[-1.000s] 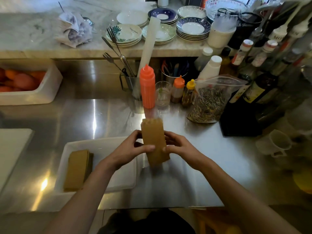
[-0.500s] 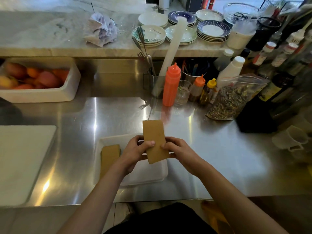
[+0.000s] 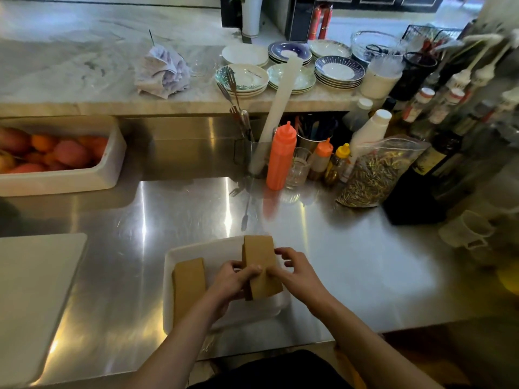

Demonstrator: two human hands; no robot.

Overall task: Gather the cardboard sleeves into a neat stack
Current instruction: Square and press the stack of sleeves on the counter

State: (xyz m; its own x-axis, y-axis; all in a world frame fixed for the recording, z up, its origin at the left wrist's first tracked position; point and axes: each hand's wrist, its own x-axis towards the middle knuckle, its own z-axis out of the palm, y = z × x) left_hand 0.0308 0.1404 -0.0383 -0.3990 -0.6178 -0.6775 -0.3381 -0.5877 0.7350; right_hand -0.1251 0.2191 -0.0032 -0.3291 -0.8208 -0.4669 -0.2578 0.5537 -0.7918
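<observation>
Item held: bundle of cardboard sleeves [image 3: 261, 266], flat brown card, stood on end and tilted, top edge leaning away from the person.
Left hand [image 3: 234, 279]: fingers curled onto the bundle's left edge, thumb across its face; closed on it.
Right hand [image 3: 295, 272]: thumb and lower fingers against the bundle's right edge, upper fingers lifted and spread just clear of the card; a light pinch, likely for squaring the edges.
Reason for hold: pressing from both sides appears meant to bring loose sleeves flush before laying them down.
Second pile [image 3: 188, 284]: more sleeves lying flat, just left of the left hand's fingers, partly hidden by the forearm; probably the stack being built.
Tray [image 3: 196, 249]: white, shallow, beneath both hands; keeps the sleeves in one place on the steel counter [image 3: 351, 262].
Beyond the fingertips: orange squeeze bottle [image 3: 280, 155], well apart, upright among smaller bottles.
Far right of the right hand: dark bottle [image 3: 429, 164] with a yellowish label.
Writing: none legible; the bottle label is too blurred, the sleeves look unprinted.
</observation>
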